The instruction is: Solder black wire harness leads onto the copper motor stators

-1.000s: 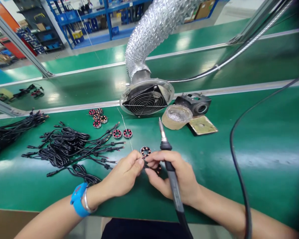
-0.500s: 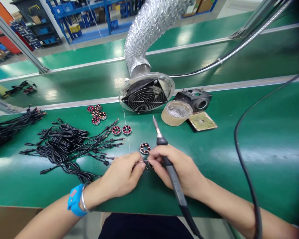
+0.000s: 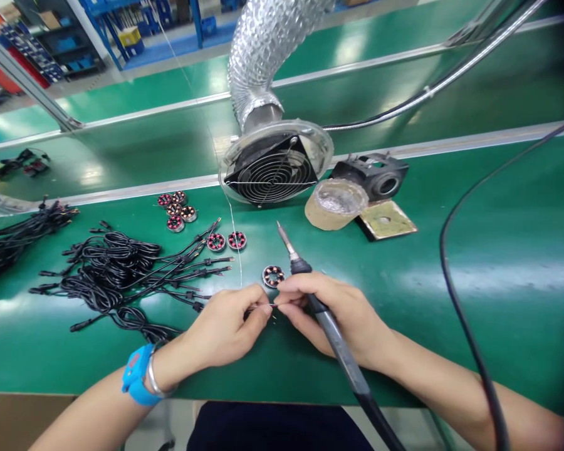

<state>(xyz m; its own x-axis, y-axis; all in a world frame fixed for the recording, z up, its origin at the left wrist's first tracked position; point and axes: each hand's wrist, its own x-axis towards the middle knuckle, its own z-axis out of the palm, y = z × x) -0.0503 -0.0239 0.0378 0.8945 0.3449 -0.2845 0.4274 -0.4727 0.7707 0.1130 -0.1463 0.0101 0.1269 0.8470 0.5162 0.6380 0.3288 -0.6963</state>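
My left hand (image 3: 228, 326) is closed in a pinch on a thin wire end near the front of the green bench (image 3: 427, 294). My right hand (image 3: 331, 316) meets it fingertip to fingertip, pinching the same wire while a black soldering iron (image 3: 310, 294) rests across its fingers, tip pointing up and away. A small round motor stator (image 3: 273, 275) with copper coils lies just beyond both hands. A thin solder wire (image 3: 237, 250) hangs down to the bench beside my left hand.
Tangled black cables (image 3: 117, 275) lie at the left. More stators (image 3: 173, 210) and a pair (image 3: 225, 240) sit behind them. A fume fan (image 3: 275, 172) on a foil duct, a solder roll (image 3: 334, 203), an iron stand (image 3: 373, 178) and sponge tray (image 3: 388, 219) stand behind.
The soldering iron's tip has swung left and lower. Both hands stay pinched together and have drifted slightly towards me; the view has shifted a little.
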